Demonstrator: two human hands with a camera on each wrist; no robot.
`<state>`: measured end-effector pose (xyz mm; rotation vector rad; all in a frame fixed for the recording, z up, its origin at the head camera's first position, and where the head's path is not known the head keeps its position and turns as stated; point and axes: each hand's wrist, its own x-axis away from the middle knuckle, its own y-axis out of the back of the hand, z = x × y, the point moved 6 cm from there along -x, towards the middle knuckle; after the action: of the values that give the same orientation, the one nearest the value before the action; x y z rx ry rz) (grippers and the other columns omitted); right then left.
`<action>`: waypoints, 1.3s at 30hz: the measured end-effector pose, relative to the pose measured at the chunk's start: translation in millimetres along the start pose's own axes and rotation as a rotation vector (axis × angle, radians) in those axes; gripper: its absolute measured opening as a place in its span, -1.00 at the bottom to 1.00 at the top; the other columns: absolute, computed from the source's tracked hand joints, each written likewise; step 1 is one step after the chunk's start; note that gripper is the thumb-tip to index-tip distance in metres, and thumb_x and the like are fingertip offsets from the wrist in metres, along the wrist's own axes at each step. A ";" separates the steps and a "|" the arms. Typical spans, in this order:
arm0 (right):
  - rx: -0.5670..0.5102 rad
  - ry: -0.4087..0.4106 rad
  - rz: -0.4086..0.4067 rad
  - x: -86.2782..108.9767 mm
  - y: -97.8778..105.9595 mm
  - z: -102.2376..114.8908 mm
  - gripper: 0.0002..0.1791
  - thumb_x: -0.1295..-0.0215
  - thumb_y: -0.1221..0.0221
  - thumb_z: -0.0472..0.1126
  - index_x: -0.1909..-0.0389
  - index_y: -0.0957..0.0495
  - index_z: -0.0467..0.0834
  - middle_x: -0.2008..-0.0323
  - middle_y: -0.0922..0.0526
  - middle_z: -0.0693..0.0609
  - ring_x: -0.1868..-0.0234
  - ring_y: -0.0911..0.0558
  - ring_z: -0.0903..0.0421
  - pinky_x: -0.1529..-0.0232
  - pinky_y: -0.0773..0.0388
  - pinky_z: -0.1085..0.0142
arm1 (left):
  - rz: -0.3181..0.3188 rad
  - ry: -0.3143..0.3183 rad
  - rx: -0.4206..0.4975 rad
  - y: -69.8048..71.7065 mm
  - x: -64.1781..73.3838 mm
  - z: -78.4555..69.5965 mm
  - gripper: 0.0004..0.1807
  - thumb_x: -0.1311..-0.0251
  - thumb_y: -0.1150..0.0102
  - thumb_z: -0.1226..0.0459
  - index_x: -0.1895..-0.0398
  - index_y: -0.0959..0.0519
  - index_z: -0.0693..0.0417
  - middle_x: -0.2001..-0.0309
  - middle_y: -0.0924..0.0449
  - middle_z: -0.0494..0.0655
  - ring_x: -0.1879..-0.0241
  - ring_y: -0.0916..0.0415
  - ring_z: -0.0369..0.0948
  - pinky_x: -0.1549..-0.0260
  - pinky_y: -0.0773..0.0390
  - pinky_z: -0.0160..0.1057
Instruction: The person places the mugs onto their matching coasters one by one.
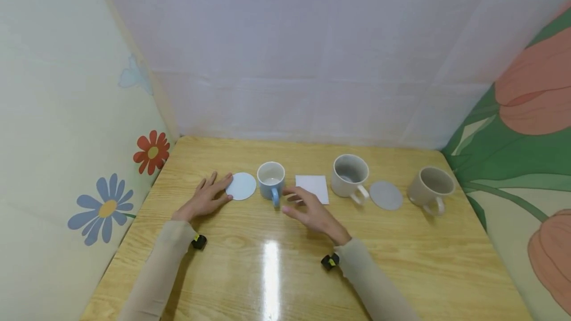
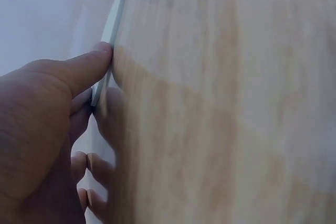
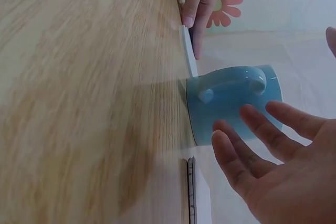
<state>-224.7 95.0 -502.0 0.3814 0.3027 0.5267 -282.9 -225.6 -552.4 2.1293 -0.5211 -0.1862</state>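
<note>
My left hand (image 1: 206, 199) pinches the left edge of a pale blue round coaster (image 1: 241, 186) lying on the table. In the left wrist view the thumb (image 2: 86, 66) lies against the rim of that coaster (image 2: 111, 22). A small blue mug (image 1: 266, 190), white inside, stands upright just right of the coaster, its handle facing the near side. Fingers spread, my right hand (image 1: 313, 213) is beside the mug's right side, holding nothing. The right wrist view shows the fingertips in front of the mug (image 3: 233, 111), with contact hard to tell.
A white square coaster (image 1: 314, 187) lies behind the right hand. Further right come a large white mug (image 1: 344, 185), a grey round coaster (image 1: 386, 195) and a beige mug (image 1: 421, 192). A pale cloth wall (image 1: 285, 88) closes off the wooden table's (image 1: 223, 271) far edge.
</note>
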 end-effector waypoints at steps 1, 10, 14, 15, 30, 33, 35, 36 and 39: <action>-0.005 -0.006 0.004 -0.6 -1.0 0.0 -0.33 -0.54 -0.25 -0.02 -0.46 -0.39 -0.36 -0.37 -0.53 -0.41 -0.28 -0.61 -0.42 -0.27 -0.60 -0.29 | -0.001 -0.003 -0.002 -0.1 -0.1 -0.3 -0.22 -0.58 -0.17 0.02 -0.71 -0.16 0.04 -0.71 -0.05 0.06 -0.69 0.35 0.38 -0.59 0.42 0.46; -0.039 -0.011 0.056 -3.8 -11.4 -1.5 -0.38 -0.56 -0.23 -0.03 -0.46 -0.41 -0.30 -0.38 -0.55 -0.34 -0.25 -0.64 -0.41 -0.25 -0.64 -0.24 | -0.011 -0.020 0.020 1.4 1.1 -3.1 -0.23 -0.56 -0.19 0.05 -0.69 -0.18 0.08 -0.70 -0.07 0.08 -0.67 0.31 0.42 -0.57 0.41 0.47; -0.037 -0.019 0.059 -5.0 -14.7 -3.4 -0.39 -0.58 -0.22 -0.03 -0.45 -0.41 -0.31 -0.38 -0.55 -0.35 -0.25 -0.65 -0.40 -0.24 -0.65 -0.22 | -0.010 -0.015 0.028 1.1 1.7 -1.8 -0.23 -0.57 -0.17 0.05 -0.70 -0.18 0.07 -0.71 -0.06 0.07 -0.68 0.33 0.40 -0.58 0.44 0.45; -0.037 -0.025 0.060 -5.2 -15.6 -4.2 -0.38 -0.58 -0.21 -0.02 -0.45 -0.41 -0.32 -0.37 -0.55 -0.35 -0.25 -0.66 -0.38 -0.24 -0.65 -0.22 | -0.007 -0.010 0.027 0.8 1.6 -1.3 -0.23 -0.57 -0.17 0.04 -0.70 -0.17 0.06 -0.71 -0.05 0.06 -0.69 0.34 0.39 -0.59 0.44 0.44; -0.142 -0.065 0.090 -14.0 -27.5 -8.4 -0.35 -0.60 -0.17 0.12 -0.33 -0.45 -0.38 -0.31 -0.57 -0.39 -0.27 -0.65 -0.36 -0.32 -0.62 -0.19 | -0.017 -0.040 0.063 -2.8 -1.4 3.2 -0.24 -0.57 -0.16 0.03 -0.70 -0.18 0.04 -0.72 -0.06 0.04 -0.70 0.36 0.37 -0.57 0.48 0.47; -0.158 -0.066 0.089 -15.4 -28.8 -9.2 -0.41 -0.60 -0.18 0.06 -0.29 -0.46 -0.38 -0.29 -0.58 -0.36 -0.28 -0.66 -0.33 -0.30 -0.66 -0.08 | -0.015 -0.045 0.083 -1.0 -0.6 1.3 -0.22 -0.55 -0.19 0.05 -0.70 -0.19 0.07 -0.71 -0.07 0.08 -0.69 0.36 0.38 -0.55 0.48 0.48; -0.171 -0.072 0.088 -16.1 -29.2 -9.8 -0.45 -0.61 -0.18 0.01 -0.28 -0.47 -0.39 -0.29 -0.58 -0.36 -0.28 -0.66 -0.34 -0.23 -0.70 0.03 | -0.010 -0.036 0.087 -1.8 -1.1 4.0 -0.21 -0.55 -0.19 0.02 -0.70 -0.18 0.05 -0.72 -0.07 0.05 -0.70 0.38 0.35 -0.57 0.50 0.45; -0.178 -0.076 0.087 -16.2 -29.4 -10.1 -0.47 -0.61 -0.18 -0.01 -0.27 -0.47 -0.38 -0.29 -0.59 -0.36 -0.28 -0.66 -0.33 -0.19 -0.72 0.08 | -0.009 -0.035 0.090 -1.8 -0.9 4.4 -0.21 -0.55 -0.20 0.02 -0.70 -0.18 0.04 -0.72 -0.07 0.05 -0.70 0.38 0.34 -0.57 0.51 0.45; -0.215 -0.082 0.093 -16.7 -30.6 -10.6 -0.50 -0.62 -0.15 -0.05 -0.27 -0.46 -0.40 -0.28 -0.58 -0.39 -0.27 -0.66 -0.35 -0.09 -0.74 0.15 | -0.014 -0.036 0.093 -1.8 -0.5 3.9 -0.21 -0.54 -0.20 0.02 -0.70 -0.19 0.05 -0.71 -0.08 0.07 -0.70 0.37 0.36 -0.56 0.50 0.46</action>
<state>-229.3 64.6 -521.4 0.2084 0.1472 0.6270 -284.1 -227.4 -556.2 2.2244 -0.5456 -0.2119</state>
